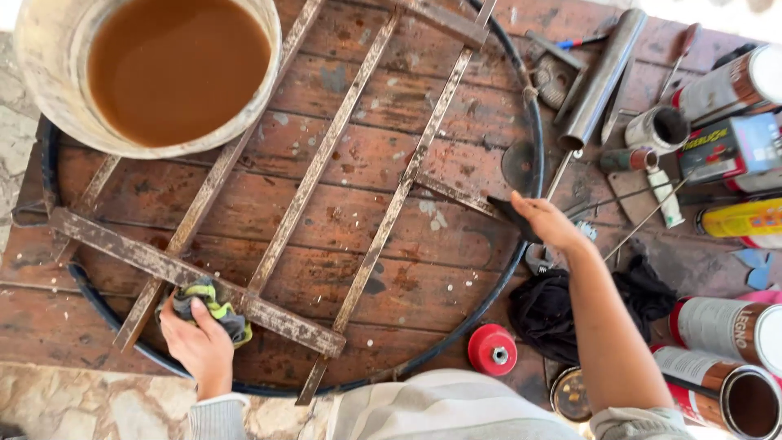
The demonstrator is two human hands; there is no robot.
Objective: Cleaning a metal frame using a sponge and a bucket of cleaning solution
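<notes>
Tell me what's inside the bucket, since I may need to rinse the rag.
The bucket holds murky brown liquid, nearly full. The liquid is opaque, so anything below its surface, bottom included, is hidden.

Work surface: a table (391, 163) of weathered reddish-brown wooden planks, stained and flecked with pale paint, extending under and beyond both hands. Below and left of the left hand, pale irregular stone paving (98, 403) is visible. Illumination: bright daylight, strongest at the upper right.
</notes>
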